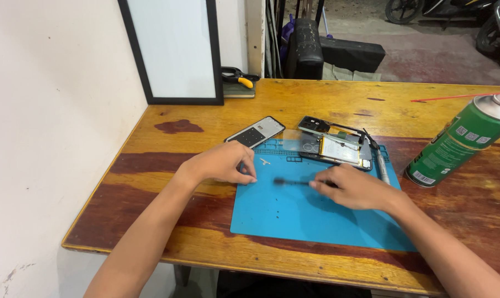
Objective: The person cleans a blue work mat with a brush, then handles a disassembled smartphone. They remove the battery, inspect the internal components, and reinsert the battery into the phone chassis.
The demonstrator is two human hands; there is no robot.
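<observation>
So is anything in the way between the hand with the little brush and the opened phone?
Nothing visible. The right hand holds the small brush low over the blue mat, and only bare mat lies between it and the opened phone.

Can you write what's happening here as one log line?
left hand: fingertips on blue mat | right hand: holds dark brush flat on mat | opened phone: at mat's far edge

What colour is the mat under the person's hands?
The mat is bright blue, seen clearly in the head view, lying on the wooden table.
</observation>
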